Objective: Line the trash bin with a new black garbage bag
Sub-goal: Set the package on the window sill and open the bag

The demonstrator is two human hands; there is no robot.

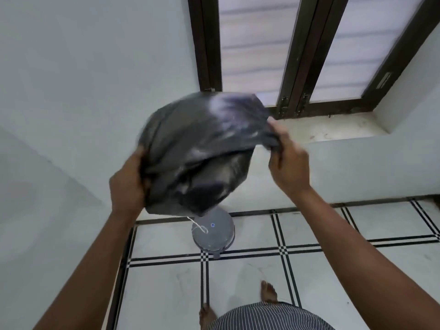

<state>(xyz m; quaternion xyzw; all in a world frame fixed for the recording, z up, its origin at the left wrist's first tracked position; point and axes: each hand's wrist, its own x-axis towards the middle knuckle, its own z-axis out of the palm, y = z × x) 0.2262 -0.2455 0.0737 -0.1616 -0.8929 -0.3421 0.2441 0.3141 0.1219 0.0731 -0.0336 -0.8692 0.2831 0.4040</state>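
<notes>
Both hands grip the black garbage bag (pixel 202 151) at mid-frame, left hand (pixel 127 184) clutching its lower left edge, right hand (pixel 287 160) pinching its right edge. It billows, motion-blurred, above the grey trash bin (pixel 215 234) at lower centre, lid seemingly shut. Lining has not begun.

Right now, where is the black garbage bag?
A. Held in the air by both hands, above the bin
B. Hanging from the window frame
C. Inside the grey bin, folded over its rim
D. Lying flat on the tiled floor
A: the left hand and right hand grip the black garbage bag at its two sides, puffed open in the air, while the grey bin stands below on the floor.
</notes>
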